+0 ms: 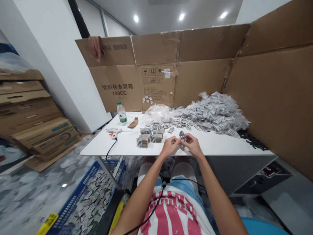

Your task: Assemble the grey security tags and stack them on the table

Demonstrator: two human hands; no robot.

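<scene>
Just above the table's front edge, both of my hands meet at a small silver slotted metal piece [182, 135], which stands upright between them. My right hand [191, 143] grips it from the right with fingers closed. My left hand [170, 144] comes in from the left, its fingers pinched at the lower edge of the piece. Left of my hands are neat stacks of similar slotted pieces [143, 141]. One loose piece [171, 130] lies just behind my left hand. What the fingertips cover cannot be seen.
A large heap of plastic-wrapped pieces [217, 112] fills the table's back right, near black parts [254, 142]. A glue gun [114, 133], a green-capped bottle [121, 112] and a clear bag [157, 113] lie leftward. Cardboard walls [202, 75] enclose the back. A blue basket [84, 186] holds many pieces.
</scene>
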